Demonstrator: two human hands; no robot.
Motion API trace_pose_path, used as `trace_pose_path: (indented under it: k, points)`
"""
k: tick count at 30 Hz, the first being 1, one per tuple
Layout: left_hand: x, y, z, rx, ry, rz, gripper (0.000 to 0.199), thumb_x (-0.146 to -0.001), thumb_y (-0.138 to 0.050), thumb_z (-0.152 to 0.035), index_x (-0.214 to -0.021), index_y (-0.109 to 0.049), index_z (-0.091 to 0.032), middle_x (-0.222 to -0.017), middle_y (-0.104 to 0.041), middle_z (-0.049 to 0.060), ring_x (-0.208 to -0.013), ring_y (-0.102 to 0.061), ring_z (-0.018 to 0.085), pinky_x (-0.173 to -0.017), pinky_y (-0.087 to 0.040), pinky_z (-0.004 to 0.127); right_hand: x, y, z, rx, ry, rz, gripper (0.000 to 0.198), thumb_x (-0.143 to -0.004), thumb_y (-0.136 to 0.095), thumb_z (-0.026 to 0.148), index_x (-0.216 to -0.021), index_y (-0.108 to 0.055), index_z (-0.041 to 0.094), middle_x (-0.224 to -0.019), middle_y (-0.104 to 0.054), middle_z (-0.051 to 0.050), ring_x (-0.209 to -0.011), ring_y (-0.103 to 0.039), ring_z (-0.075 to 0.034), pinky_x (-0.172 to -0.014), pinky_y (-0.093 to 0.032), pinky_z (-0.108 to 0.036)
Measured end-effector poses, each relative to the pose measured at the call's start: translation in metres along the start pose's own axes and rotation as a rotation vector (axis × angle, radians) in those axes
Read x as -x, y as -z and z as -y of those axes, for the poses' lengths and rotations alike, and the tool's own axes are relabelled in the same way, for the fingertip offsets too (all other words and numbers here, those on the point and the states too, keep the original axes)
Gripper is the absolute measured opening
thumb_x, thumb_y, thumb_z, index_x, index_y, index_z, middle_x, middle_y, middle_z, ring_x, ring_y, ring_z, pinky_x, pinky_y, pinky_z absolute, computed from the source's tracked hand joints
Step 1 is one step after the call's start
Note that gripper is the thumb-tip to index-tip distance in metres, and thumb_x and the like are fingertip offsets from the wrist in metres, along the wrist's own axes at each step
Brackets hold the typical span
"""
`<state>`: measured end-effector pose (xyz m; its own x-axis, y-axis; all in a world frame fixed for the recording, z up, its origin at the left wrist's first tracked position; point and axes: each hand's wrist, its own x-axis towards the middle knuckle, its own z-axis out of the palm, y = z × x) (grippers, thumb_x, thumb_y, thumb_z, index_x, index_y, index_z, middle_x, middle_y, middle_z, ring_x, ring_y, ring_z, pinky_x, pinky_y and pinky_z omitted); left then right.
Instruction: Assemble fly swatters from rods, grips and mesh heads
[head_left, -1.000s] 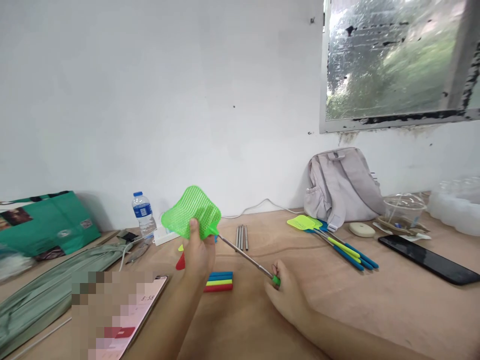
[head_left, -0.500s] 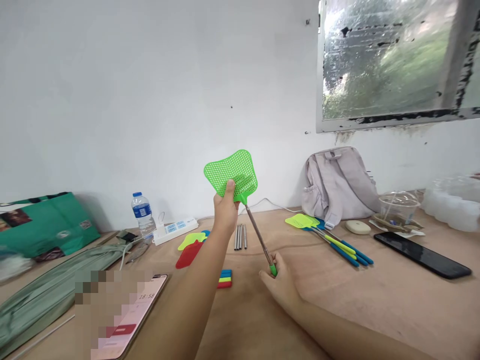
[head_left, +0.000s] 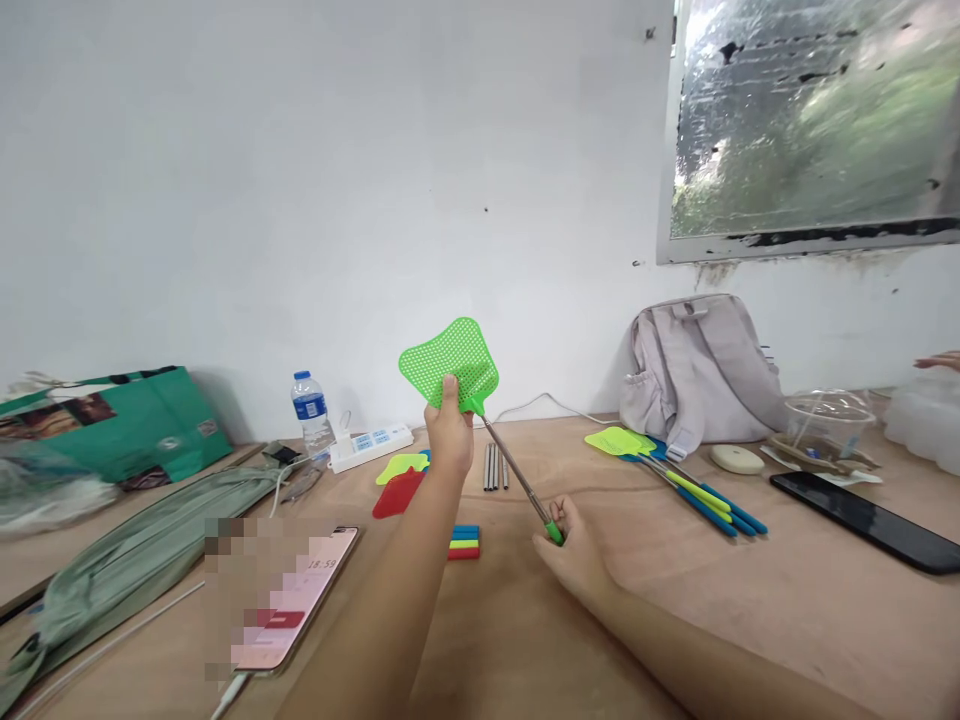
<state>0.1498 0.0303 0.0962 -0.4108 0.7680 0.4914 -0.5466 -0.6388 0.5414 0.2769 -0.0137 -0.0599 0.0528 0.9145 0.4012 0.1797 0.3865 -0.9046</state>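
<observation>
Passage: tabletop [head_left: 724, 580], between right hand [head_left: 577, 555] and swatter bundle [head_left: 701, 497]. Obstacles: 1 green swatter [head_left: 448, 355], held aloft, shaft slanting between 2 hands; left forearm [head_left: 397, 590], blocking near-side approach to coloured handles [head_left: 465, 534]; metal tubes [head_left: 491, 470], beyond shaft; 1 backpack [head_left: 690, 375], against wall, rear right.

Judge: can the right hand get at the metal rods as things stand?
Probably not: the right hand grips the green handle of the swatter, whose shaft slants between that hand and the metal rods in this view.
</observation>
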Motion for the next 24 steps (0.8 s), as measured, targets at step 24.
trace_pose_path:
  k: [24]
  points:
    - [0.063, 0.098, 0.025, -0.288, 0.002, -0.717, 0.022, -0.079, -0.048, -0.034, -0.084, -0.057, -0.014, -0.084, -0.063, 0.005, -0.073, -0.060, 0.013, -0.060, -0.047, 0.022, 0.006, -0.005, 0.003, 0.772, -0.039, 0.123, 0.022, -0.061, -0.052, 0.020, -0.074, -0.034, 0.022, -0.059, -0.048, 0.004, -0.054, -0.043, -0.012, -0.047, -0.017, -0.022]
